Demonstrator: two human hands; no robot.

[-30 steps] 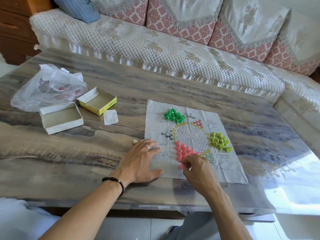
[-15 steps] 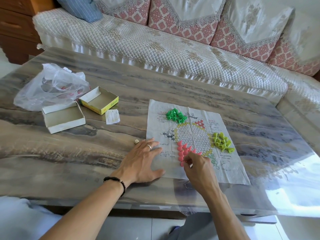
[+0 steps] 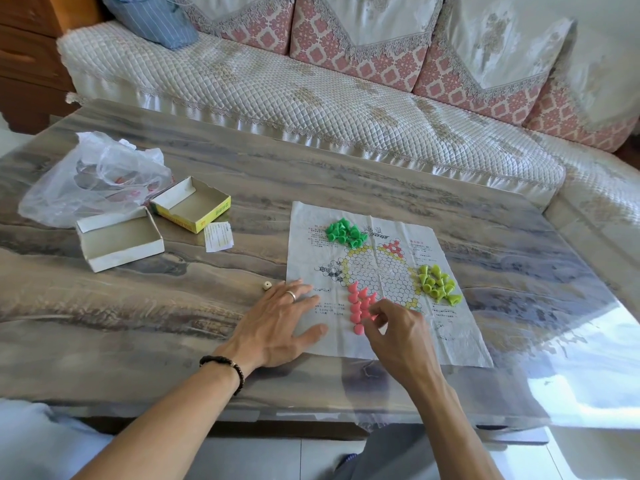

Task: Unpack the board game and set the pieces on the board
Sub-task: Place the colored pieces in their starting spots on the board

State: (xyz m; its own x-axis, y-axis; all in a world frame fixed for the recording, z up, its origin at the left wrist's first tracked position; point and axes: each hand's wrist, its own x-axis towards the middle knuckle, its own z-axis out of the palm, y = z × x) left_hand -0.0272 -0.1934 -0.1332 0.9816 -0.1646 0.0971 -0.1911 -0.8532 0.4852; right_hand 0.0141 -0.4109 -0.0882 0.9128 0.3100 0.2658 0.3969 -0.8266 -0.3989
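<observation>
Left hand (image 3: 277, 323) lies flat and spread on the paper board (image 3: 446, 327); right hand (image 3: 398, 332) pinches pink pieces (image 3: 358, 303). 2 empty boxes (image 3: 119, 239) and a plastic bag (image 3: 93, 178) sit at left of frame.

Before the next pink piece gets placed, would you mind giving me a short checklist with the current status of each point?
1. Paper board lying flat on the table: ok, though creased.
2. Left hand pinning the board's near left part: ok, palm down on it.
3. Pink pieces within reach of the right hand: ok, fingers are right at the cluster.
4. Right hand actually gripping a piece: cannot tell, fingertips hide it.
5. Dark green pieces and yellow-green pieces clear of the work area: ok, each in a heap on its own side of the board.
6. Die safe: ok, on the table beside the left hand.
</observation>
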